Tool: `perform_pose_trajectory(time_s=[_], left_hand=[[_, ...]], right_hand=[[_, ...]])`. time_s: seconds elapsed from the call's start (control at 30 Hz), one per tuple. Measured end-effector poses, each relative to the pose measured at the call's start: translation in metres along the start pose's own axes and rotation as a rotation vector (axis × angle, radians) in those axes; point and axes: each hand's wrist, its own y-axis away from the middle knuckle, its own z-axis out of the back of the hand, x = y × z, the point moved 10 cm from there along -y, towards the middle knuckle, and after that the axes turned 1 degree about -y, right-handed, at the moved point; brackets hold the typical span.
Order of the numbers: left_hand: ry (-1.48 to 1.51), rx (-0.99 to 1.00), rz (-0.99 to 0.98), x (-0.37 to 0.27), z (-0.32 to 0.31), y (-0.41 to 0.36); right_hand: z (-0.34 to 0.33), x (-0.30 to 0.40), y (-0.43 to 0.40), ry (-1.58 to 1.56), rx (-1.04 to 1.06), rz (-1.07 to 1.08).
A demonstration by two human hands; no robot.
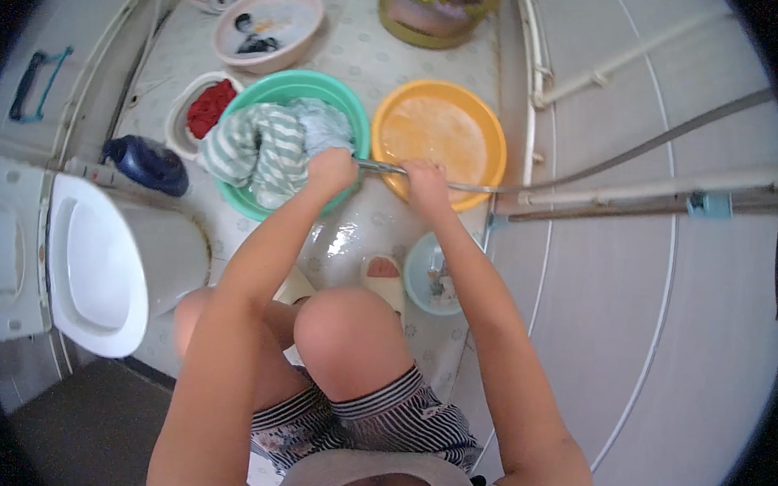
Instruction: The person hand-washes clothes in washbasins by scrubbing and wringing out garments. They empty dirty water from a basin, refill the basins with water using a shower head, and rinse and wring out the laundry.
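Note:
A metal hand shower with its hose [383,167] stretches between my hands. My left hand [332,171] closes around its left end, over the right rim of a green plastic basin [292,79]. In that basin lie a green-and-white striped cloth [279,138] and a pale blue cloth [322,124]. My right hand [426,182] grips the shower's handle or hose end, above the near left rim of a yellow plastic basin [496,143] of sudsy water. From there the hose [638,150] runs off to the right. The shower's head is hidden by my left hand.
At the left are a toilet [140,276], a dark blue bottle [147,164] and a white basin [178,116] with red cloth [210,108]. A pink basin [311,24] and an olive tub [426,37] stand farther back. A light blue basin [417,277] sits near my feet; wall pipes [669,185] run right.

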Motion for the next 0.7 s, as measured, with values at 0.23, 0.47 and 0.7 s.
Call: perform_pose_trajectory(time_s=[0.23,0.47,0.7], left_hand=[[-0.074,0.591,-0.728,-0.109,-0.146,0.100],[0.191,0.214,-0.498,-0.128,-0.246,0.099],[0.255,0.237,-0.192,-0.061,-0.233,0.089]], right_hand=[[0.048,-0.078,0.133,-0.574,-0.113,-0.559],[-0.070,-0.168,0.327,-0.191,0.165,-1.039],[-0.116,-0.163,0.292,-0.327,0.181,-0.884]])
